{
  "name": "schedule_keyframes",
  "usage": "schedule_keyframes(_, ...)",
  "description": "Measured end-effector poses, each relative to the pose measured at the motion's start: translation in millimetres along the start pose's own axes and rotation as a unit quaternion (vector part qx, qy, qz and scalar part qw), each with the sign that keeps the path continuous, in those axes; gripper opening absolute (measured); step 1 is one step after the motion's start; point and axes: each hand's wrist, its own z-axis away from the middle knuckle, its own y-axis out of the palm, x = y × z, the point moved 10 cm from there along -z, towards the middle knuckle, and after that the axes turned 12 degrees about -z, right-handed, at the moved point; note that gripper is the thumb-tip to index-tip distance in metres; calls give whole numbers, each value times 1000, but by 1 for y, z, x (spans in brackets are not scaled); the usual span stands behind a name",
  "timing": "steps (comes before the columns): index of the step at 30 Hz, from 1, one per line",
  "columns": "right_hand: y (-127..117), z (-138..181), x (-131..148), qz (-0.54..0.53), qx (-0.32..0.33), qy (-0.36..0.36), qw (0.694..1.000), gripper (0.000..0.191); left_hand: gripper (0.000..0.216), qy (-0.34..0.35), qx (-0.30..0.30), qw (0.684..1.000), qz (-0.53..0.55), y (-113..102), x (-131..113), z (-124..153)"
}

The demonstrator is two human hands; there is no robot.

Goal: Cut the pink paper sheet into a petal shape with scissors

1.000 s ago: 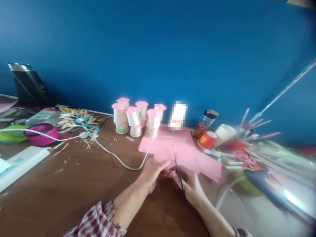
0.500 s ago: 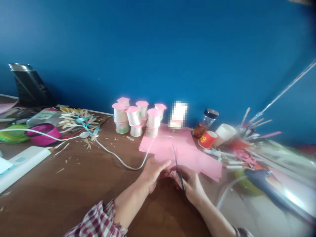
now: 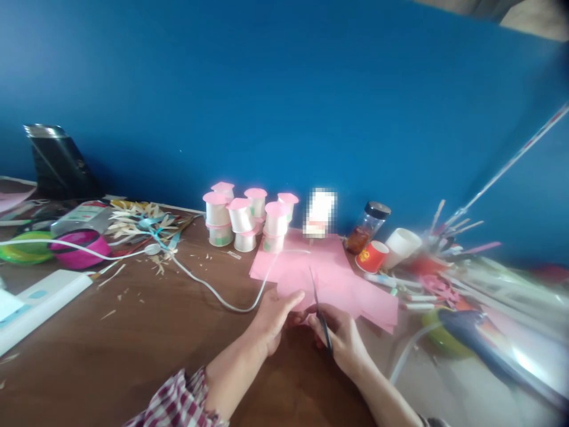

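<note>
My right hand (image 3: 340, 335) is closed on a pair of dark-handled scissors (image 3: 323, 326), whose blades point away from me over the pink paper. Between thumb and fingers, my left hand (image 3: 273, 317) pinches a sheet of pink paper (image 3: 296, 290) just left of the blades. More pink sheets (image 3: 377, 302) lie under and beyond both hands. Behind them stand several stacked white paper cups (image 3: 240, 219) with pink paper caps on top. The fingertips of both hands are partly hidden near the scissors' handles.
At the back right are a dark-lidded jar (image 3: 368, 225), a red paper cup (image 3: 372, 256) and a white cup (image 3: 402, 246). A glue gun (image 3: 471, 332) lies at the right. A white cable (image 3: 208, 290) crosses the table from a power strip (image 3: 48, 302). A black tumbler (image 3: 57, 160) stands far left.
The view has tilted slightly, so the things on the table sit a little lower in the picture. Both hands keep nearly the same place on the paper and the scissors.
</note>
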Motion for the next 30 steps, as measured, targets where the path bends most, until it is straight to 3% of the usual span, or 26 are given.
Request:
schedule_keyframes(15, -1, -1, -3, -14, -1, 2, 1000, 26, 30, -9, -24, 999, -28, -7, 6, -5)
schedule_keyframes(30, 0, 0, 2, -2, 3, -1, 1000, 26, 30, -5, -1, 1000, -19, -5, 9, -7)
